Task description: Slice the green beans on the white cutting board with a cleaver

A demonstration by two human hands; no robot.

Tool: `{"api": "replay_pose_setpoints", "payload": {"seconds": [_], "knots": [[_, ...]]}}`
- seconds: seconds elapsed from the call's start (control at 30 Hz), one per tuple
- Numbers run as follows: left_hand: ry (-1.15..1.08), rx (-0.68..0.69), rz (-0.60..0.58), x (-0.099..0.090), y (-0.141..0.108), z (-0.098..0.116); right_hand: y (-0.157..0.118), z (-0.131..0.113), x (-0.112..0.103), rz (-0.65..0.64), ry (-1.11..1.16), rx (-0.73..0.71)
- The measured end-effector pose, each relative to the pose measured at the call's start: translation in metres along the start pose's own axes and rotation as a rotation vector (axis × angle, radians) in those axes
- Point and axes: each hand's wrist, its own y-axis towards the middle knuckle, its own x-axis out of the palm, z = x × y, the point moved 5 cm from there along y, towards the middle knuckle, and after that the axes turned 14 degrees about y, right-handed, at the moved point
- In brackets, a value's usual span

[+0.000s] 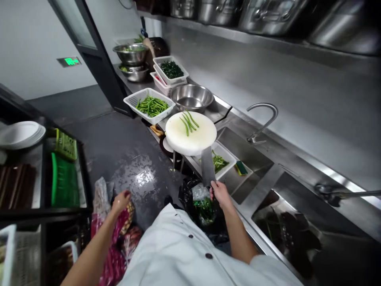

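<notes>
My right hand is closed round the handle of a cleaver. The broad blade points away from me, its far end close to the near edge of a round white cutting board. A few green beans lie side by side on the board. Beyond it, a white basket is filled with more long green beans. My left hand hangs over the floor beside some bags, away from the board. Its fingers are curled in, and whatever they may hold is hidden.
Under the board's right side, a white basket holds cut green pieces, with a sponge beside it. A steel bowl stands behind the board. Sinks and a faucet are at right. Below hangs a black bag; the floor looks wet.
</notes>
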Motion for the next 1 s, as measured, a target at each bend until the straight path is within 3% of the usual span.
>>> {"api": "replay_pose_setpoints", "payload": {"seconds": [0.13, 0.27, 0.37, 0.43, 0.53, 0.6, 0.67, 0.77, 1.0], "knots": [[-0.01, 0.345, -0.117, -0.023, 0.066, 0.091, 0.065, -0.048, 0.048, 0.064, 0.015, -0.032], [0.018, 0.7, 0.022, -0.074, 0.153, 0.181, 0.107, -0.071, 0.085, 0.115, -0.006, -0.025], [0.026, 0.977, 0.143, -0.109, 0.223, 0.259, 0.124, -0.07, 0.098, 0.176, -0.043, -0.013], [0.08, 1.155, 0.187, -0.122, 0.265, 0.315, 0.129, -0.065, 0.103, 0.232, -0.049, -0.012], [0.171, 1.405, 0.204, -0.126, 0.311, 0.392, 0.129, -0.058, 0.109, 0.355, -0.028, 0.026], [0.235, 1.542, 0.169, -0.122, 0.331, 0.429, 0.123, -0.059, 0.116, 0.448, -0.087, 0.046], [0.278, 1.652, 0.105, -0.115, 0.345, 0.451, 0.112, -0.067, 0.126, 0.533, -0.277, 0.021], [0.247, 1.719, 0.037, -0.106, 0.359, 0.455, 0.09, -0.077, 0.146, 0.567, -0.636, 0.007], [0.181, 1.544, 0.07, -0.1, 0.355, 0.404, 0.059, -0.073, 0.186, 0.305, -0.934, 0.212]]}}
